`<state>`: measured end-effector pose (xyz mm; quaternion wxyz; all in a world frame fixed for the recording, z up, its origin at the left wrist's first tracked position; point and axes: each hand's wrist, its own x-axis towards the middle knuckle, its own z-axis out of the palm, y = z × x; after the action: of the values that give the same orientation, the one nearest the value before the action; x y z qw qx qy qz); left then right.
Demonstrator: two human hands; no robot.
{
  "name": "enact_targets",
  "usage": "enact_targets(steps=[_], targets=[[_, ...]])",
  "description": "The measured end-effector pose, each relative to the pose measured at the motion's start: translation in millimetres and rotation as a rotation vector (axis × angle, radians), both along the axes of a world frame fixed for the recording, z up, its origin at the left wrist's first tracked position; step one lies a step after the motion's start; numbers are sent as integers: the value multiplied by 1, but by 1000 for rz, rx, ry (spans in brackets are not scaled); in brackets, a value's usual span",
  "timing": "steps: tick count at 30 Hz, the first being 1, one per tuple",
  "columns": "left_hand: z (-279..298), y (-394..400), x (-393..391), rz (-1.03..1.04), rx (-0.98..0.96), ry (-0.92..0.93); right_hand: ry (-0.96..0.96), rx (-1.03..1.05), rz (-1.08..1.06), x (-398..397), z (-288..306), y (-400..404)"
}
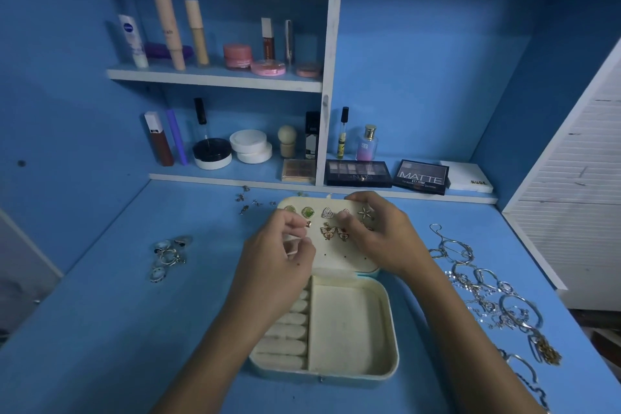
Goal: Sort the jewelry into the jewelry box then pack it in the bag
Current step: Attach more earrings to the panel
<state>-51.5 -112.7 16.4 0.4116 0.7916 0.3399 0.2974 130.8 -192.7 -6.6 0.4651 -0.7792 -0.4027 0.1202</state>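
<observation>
A cream jewelry box lies open on the blue desk, its lid panel tilted up at the back with several earrings pinned in it. My left hand pinches a small gold earring against the panel's left side. My right hand curls over the panel's right edge, fingers behind it and thumb by the butterfly earrings. Rings lie in a cluster to the left. Chains and bracelets spread out on the right. Loose earrings sit behind the box. No bag is in view.
Two shelves at the back carry cosmetics tubes, jars and bottles. Eyeshadow palettes lie on the low ledge behind the box. A white slatted panel stands at the right edge of the desk.
</observation>
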Motion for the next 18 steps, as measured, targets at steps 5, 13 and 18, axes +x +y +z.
enact_targets(steps=[5,13,18], targets=[[3,-8,-3,1,-21,-10,-71,22,10,-2,12,-4],[9,-20,-6,10,-37,-6,-186,50,29,-15,32,-17],[14,-31,-10,23,-198,-124,-222,43,45,-23,39,-27]])
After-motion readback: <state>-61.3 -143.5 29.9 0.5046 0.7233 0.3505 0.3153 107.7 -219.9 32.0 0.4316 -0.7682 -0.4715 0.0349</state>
